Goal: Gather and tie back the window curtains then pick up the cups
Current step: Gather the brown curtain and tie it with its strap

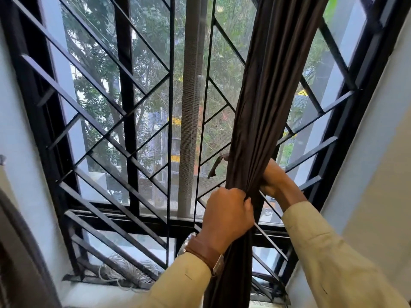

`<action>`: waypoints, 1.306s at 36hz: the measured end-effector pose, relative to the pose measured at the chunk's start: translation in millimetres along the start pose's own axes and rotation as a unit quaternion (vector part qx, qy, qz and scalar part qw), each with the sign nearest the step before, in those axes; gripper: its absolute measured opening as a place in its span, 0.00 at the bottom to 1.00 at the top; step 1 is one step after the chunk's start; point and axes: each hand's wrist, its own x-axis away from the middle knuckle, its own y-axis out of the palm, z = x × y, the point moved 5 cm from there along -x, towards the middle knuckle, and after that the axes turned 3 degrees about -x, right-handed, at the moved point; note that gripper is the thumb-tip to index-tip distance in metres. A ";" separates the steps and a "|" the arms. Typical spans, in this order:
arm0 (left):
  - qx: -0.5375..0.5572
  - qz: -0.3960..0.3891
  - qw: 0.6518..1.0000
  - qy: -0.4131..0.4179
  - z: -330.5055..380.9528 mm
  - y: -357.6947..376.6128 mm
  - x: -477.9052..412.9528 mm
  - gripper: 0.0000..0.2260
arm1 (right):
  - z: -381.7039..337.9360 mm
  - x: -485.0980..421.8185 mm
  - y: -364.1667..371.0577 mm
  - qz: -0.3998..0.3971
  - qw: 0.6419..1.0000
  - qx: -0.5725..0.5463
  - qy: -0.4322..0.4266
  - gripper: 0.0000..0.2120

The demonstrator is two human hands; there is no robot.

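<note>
A dark brown curtain (264, 103) hangs bunched into a narrow column in front of the window, right of centre. My left hand (226, 215), with a watch on a brown strap at the wrist, grips the gathered folds from the front. My right hand (274, 177) reaches around the bunch from the right side and presses against it a little higher. A short strip of dark fabric, the tie-back end (216, 165), sticks out to the left of the bunch just above my left hand. No cups are in view.
A black metal window grille (115, 134) with diagonal bars covers the window. A grey mesh screen post (189, 107) runs down the middle. White walls (375, 152) flank both sides. Tangled pale wire (126, 272) lies on the sill at lower left.
</note>
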 end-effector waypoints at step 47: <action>0.038 0.033 0.998 -0.035 -25.5 -13.8 -40.6 0.15 | -6.1 14.8 -19.2 0.035 0.996 0.079 0.003 0.15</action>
